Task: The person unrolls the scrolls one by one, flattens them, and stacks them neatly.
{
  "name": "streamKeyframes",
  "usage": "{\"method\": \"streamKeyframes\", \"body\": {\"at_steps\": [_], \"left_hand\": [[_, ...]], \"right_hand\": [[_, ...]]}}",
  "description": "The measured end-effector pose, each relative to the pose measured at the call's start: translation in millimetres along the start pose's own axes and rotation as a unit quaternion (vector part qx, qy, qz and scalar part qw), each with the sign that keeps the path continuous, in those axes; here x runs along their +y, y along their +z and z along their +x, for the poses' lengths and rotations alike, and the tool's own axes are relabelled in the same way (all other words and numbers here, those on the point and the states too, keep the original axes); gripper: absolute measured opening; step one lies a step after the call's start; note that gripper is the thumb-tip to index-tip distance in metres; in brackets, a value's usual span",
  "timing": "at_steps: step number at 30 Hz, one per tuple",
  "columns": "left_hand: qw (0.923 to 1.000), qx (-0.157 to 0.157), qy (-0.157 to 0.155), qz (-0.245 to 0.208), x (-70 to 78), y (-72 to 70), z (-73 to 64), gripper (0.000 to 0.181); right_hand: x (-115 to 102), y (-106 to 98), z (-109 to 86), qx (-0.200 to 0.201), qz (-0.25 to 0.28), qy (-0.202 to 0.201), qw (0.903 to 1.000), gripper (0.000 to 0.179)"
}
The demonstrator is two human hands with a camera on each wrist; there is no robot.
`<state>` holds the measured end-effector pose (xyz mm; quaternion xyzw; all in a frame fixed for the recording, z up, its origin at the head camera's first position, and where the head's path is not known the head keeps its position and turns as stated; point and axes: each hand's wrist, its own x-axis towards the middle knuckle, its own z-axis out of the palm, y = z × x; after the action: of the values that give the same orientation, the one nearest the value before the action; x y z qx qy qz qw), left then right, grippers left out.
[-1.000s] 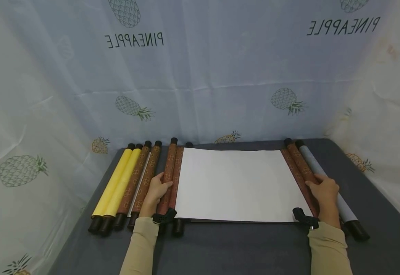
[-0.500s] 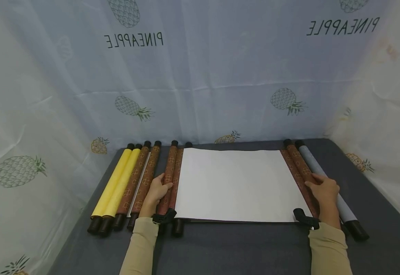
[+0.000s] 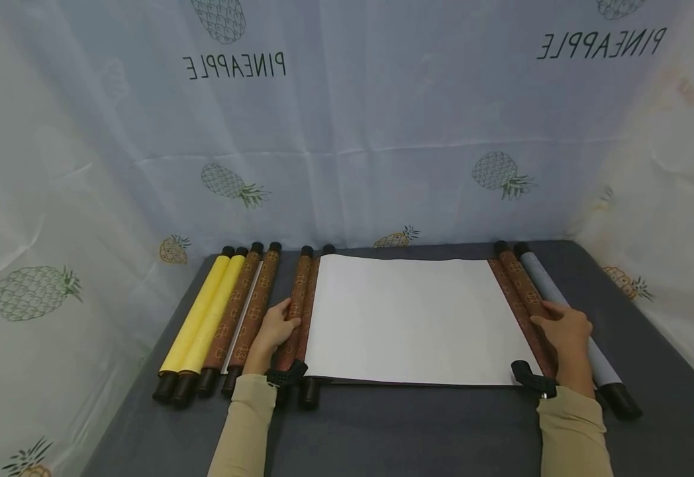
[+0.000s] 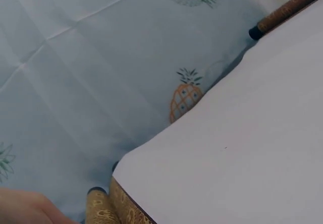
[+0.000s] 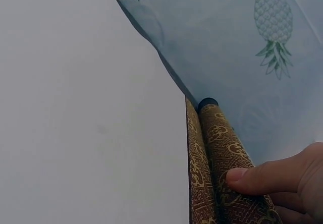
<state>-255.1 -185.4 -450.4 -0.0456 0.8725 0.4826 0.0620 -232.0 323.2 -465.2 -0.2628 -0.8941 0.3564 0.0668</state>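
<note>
A hanging scroll with blank white paper (image 3: 418,318) lies unrolled across the middle of the table. Brown, gold-patterned cloth borders the paper at both sides. My left hand (image 3: 275,328) grips the scroll's left roll (image 3: 302,281), thumb on its upper side. On the other side, my right hand (image 3: 567,331) holds the right roll (image 3: 518,278), and in the right wrist view the thumb (image 5: 242,177) presses on the patterned cloth. Only part of the left hand (image 4: 25,209) enters the left wrist view, at the lower left corner. Fingers beneath the rolls are mostly hidden.
Left of the open scroll lie two yellow rolled scrolls (image 3: 204,311) and two brown patterned ones (image 3: 257,301), with a pale strip between the brown pair. A grey-blue rolled scroll (image 3: 600,361) lies beside my right hand. Pineapple-print curtain (image 3: 359,132) hangs behind the dark tabletop (image 3: 406,430).
The far end of the left roll has come down slightly and shifted a little right, toward the paper. Both hands keep their hold, almost still.
</note>
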Motion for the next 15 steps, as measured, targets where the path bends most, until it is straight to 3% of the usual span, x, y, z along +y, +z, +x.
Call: {"method": "streamKeyframes", "body": {"at_steps": [9, 15], "left_hand": [[0.9999, -0.015, -0.001, -0.001, 1.2, -2.9, 1.2, 0.063], [0.9997, -0.023, 0.008, 0.006, -1.7, -8.1, -2.3, 0.059]], "right_hand": [[-3.0, 1.6, -3.2, 0.025, 0.020, -0.001, 0.9995, 0.048], [-19.5, 2.0, -8.9, 0.044, 0.035, -0.034, 0.9978, 0.044]]}}
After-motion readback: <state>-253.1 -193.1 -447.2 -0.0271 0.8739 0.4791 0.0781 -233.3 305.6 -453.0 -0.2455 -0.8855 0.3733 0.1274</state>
